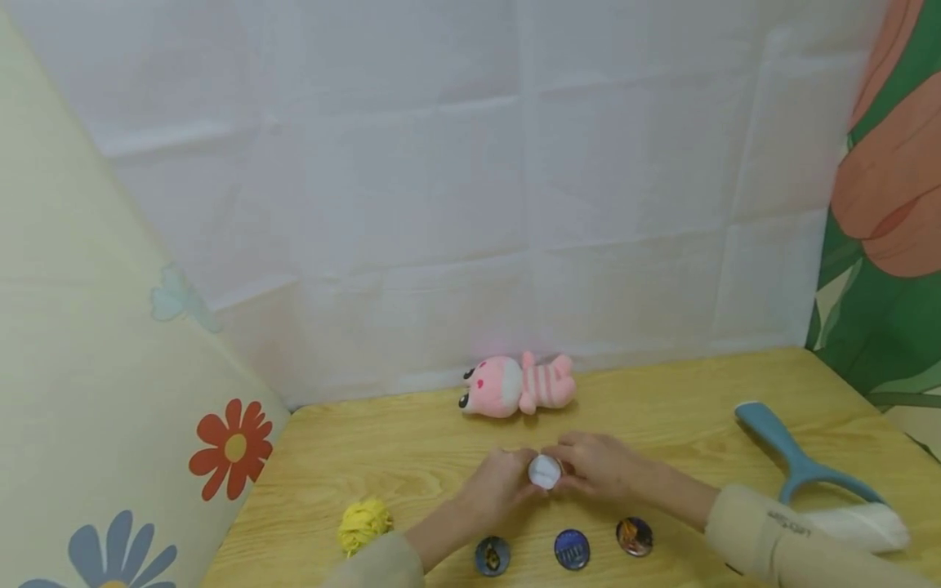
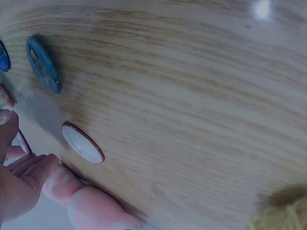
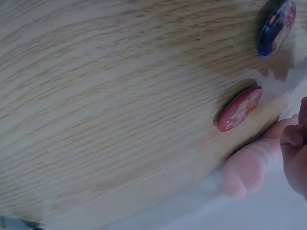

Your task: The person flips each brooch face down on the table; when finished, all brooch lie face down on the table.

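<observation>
Between both hands, over the middle of the table, is a round badge (image 1: 545, 471) with its whitish face toward the head camera. My left hand (image 1: 500, 483) pinches it from the left and my right hand (image 1: 604, 467) from the right. In the left wrist view the left fingers hold a badge (image 2: 22, 143) with a thin red edge. A white badge with a red rim (image 2: 82, 143) lies near these fingers, and a red badge (image 3: 240, 109) near the right hand; the hands hide both in the head view. Three badges lie nearer me: greyish (image 1: 492, 556), blue (image 1: 572, 550) and dark orange (image 1: 635, 536).
A pink plush toy (image 1: 520, 385) lies on its side at the table's back, by the white cloth (image 1: 441, 204). A yellow yarn-like ball (image 1: 364, 525) sits left of my left arm. A blue-handled lint roller (image 1: 779, 441) lies at right, partly behind my right sleeve.
</observation>
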`<state>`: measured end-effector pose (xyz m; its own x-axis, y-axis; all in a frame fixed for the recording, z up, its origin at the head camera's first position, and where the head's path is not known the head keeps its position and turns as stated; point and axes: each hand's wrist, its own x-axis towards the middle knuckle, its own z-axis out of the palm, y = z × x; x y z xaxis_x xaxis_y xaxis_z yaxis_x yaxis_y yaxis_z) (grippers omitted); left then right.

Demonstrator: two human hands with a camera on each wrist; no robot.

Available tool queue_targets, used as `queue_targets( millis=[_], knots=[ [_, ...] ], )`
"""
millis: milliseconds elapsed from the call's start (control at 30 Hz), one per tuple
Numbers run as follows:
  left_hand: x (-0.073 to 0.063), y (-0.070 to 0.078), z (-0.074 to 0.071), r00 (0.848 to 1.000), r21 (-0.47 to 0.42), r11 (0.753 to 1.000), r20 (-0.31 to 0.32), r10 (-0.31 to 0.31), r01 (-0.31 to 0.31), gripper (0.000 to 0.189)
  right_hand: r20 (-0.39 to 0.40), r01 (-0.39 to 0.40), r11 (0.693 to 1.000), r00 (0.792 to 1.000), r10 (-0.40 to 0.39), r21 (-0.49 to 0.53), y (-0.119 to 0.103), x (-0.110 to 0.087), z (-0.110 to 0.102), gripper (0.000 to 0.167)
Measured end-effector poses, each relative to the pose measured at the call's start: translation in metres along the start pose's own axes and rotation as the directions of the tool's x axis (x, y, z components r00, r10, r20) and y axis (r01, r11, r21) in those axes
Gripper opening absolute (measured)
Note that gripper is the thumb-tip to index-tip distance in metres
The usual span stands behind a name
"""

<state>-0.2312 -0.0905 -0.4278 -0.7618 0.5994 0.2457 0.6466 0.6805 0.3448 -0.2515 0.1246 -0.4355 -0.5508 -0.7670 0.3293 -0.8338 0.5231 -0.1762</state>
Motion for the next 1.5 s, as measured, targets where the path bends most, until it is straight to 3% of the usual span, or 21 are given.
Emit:
queue_targets(
  millis=[167, 600, 1033, 1367, 1500],
  knots=[
    [0.001, 0.002, 0.010, 0.996, -0.005, 0.997, 0.033, -0.079, 0.079, 0.031, 0.064, -0.081, 0.993, 0.995, 0.075, 0.084, 0.000, -0.002, 0.004, 0.031],
    [0.006, -0.001, 0.019, 0.997, 0.027, 0.998, 0.055, -0.053, 0.052, 0.026, 0.081, -0.138, 0.981, 0.988, 0.128, 0.137, 0.003, -0.001, 0.009, 0.022],
    [0.008, 0.002, 0.020, 0.990, 0.114, 0.990, 0.101, -0.096, 0.084, 0.033, 0.124, -0.171, 0.974, 0.980, 0.153, 0.147, 0.004, 0.001, 0.008, 0.017],
    [0.007, 0.005, 0.019, 0.987, 0.115, 0.989, 0.122, -0.103, 0.089, 0.033, 0.112, -0.153, 0.969, 0.985, 0.133, 0.192, 0.003, -0.001, 0.007, 0.015],
    [0.008, 0.006, 0.018, 0.988, 0.113, 0.989, 0.111, -0.108, 0.095, 0.038, 0.076, -0.184, 0.966, 0.982, 0.173, 0.179, 0.008, -0.007, 0.003, 0.028]
  ],
)
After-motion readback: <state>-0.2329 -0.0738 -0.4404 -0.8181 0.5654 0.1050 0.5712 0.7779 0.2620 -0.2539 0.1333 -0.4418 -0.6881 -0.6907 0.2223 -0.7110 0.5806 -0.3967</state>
